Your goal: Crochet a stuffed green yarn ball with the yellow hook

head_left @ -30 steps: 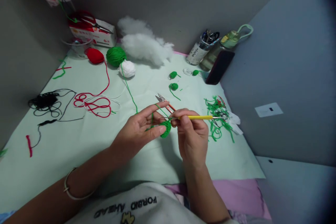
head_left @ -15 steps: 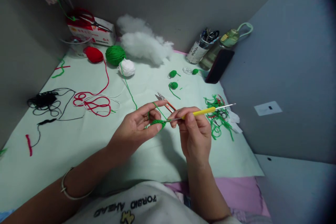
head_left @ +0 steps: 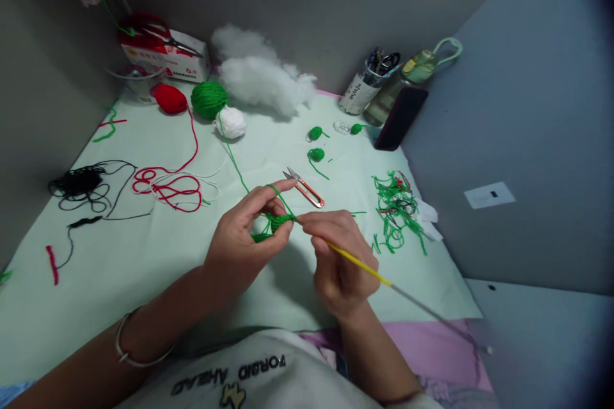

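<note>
My left hand (head_left: 247,233) pinches a small green crocheted piece (head_left: 281,223) between thumb and fingers. A strand of green yarn (head_left: 283,197) runs over its raised index finger to the piece. Closed around a yellow-handled crochet hook (head_left: 359,262) is my right hand (head_left: 343,255); the hook's near end points at the piece's edge, and its tip is too small to make out there. The hook's other end slants down to the right. Just beyond my hands lie orange thread snips (head_left: 307,192) with the blades pointing away.
A green yarn ball (head_left: 210,100), a white ball (head_left: 231,123) and a red ball (head_left: 171,99) sit at the back left, by white stuffing (head_left: 263,80). Black yarn (head_left: 79,184) lies left. Yarn scraps (head_left: 396,211) lie right, below a phone (head_left: 401,120) and a bottle (head_left: 393,89).
My right hand has turned, swinging the hook's far end from up-right to down-right. The snips are now fully uncovered. My left hand has shifted slightly and keeps the green piece.
</note>
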Action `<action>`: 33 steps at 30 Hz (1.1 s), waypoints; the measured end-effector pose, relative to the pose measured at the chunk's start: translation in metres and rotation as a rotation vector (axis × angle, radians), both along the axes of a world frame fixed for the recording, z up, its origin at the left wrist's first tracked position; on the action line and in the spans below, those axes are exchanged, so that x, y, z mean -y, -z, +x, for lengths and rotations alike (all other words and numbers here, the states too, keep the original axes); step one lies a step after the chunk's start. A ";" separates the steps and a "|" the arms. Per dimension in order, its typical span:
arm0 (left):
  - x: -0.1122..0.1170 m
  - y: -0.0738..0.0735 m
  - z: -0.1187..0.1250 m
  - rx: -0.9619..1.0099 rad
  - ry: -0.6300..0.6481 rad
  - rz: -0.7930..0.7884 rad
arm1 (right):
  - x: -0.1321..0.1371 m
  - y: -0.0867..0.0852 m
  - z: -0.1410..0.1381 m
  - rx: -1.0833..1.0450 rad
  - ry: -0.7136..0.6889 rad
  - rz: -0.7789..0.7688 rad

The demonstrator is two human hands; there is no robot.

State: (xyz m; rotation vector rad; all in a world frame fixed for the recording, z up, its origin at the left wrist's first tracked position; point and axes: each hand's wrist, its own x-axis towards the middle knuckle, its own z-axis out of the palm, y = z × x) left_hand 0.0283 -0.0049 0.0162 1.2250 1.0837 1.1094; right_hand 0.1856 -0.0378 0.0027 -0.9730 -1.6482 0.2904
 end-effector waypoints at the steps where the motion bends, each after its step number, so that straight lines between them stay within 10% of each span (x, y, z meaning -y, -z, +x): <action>1: 0.000 0.000 0.000 0.018 0.001 -0.016 | -0.001 0.000 0.000 -0.028 -0.004 -0.010; 11: -0.002 -0.001 0.001 0.383 0.173 -0.350 | -0.001 0.009 -0.006 0.187 0.171 0.093; 20: -0.009 -0.001 -0.004 0.552 0.282 -0.436 | -0.011 -0.003 -0.005 -0.562 -0.039 -0.290; 29: -0.008 -0.001 0.001 0.579 0.269 -0.493 | -0.004 0.003 -0.007 0.025 0.117 0.041; 33: -0.013 -0.002 -0.001 0.660 0.241 -0.550 | -0.008 -0.002 -0.005 -0.436 0.045 -0.134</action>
